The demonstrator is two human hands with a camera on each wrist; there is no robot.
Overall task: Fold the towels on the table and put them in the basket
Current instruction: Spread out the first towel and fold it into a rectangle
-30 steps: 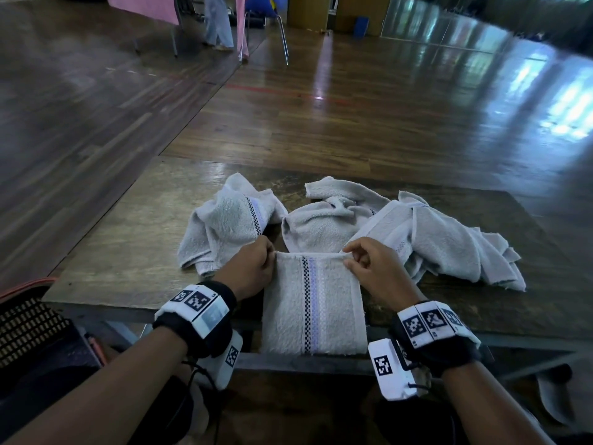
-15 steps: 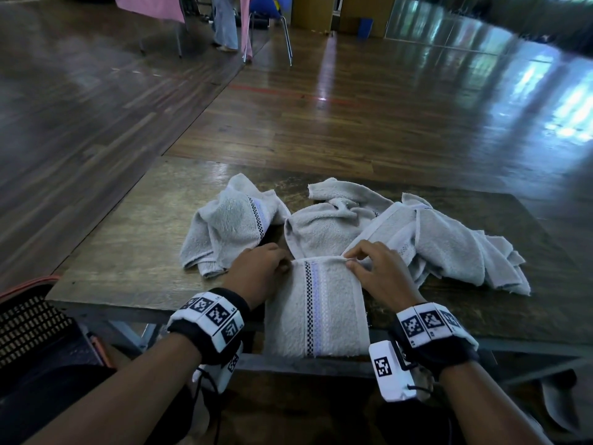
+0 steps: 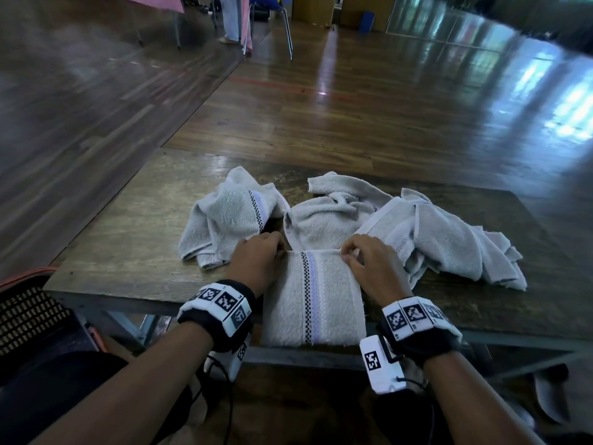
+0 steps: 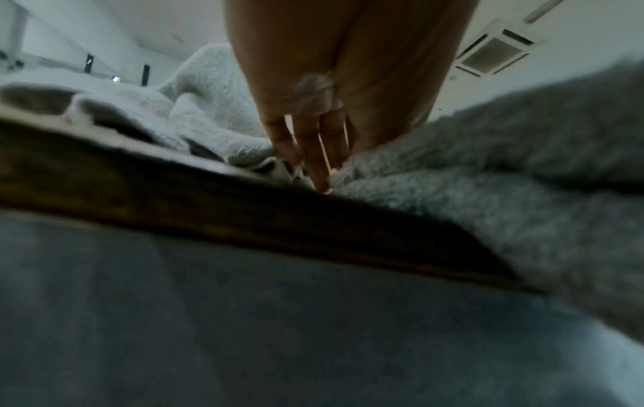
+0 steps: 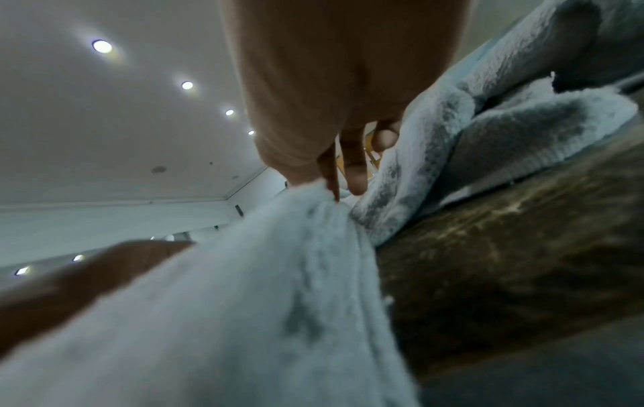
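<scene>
folded towel (image 3: 316,297): pale grey, with a checked black band and a lilac stripe running its length; lies on the near edge of the table (image 3: 128,245), its near end hanging a little over that edge. left hand (image 3: 256,261): at the folded towel's far left corner, knuckles up, fingers curled down onto the corner; the left wrist view shows the fingers (image 4: 315,154) held close together, tips down where the towel meets the table top; whether they pinch the cloth or only press it cannot be told. right hand (image 3: 372,264): at the folded towel's far right corner, thumb and fingertips (image 5: 355,170) nipping the folded edge, seen from the right wrist as cloth gathered up between them. crumpled towel (image 3: 231,220): same pattern, heaped just beyond and left of the folded towel, beside the left hand. middle towel (image 3: 327,216): bunched, directly beyond the folded towel, touching its far edge. loose towels (image 3: 449,242): a sprawled heap to the right of the folded towel, just beside the right hand; how many pieces it holds cannot be told. basket (image 3: 29,319): dark mesh with an orange rim, below and left of the folded towel, off the table's near left corner. wrist bands: black with white marker tiles, one on each wrist.
</scene>
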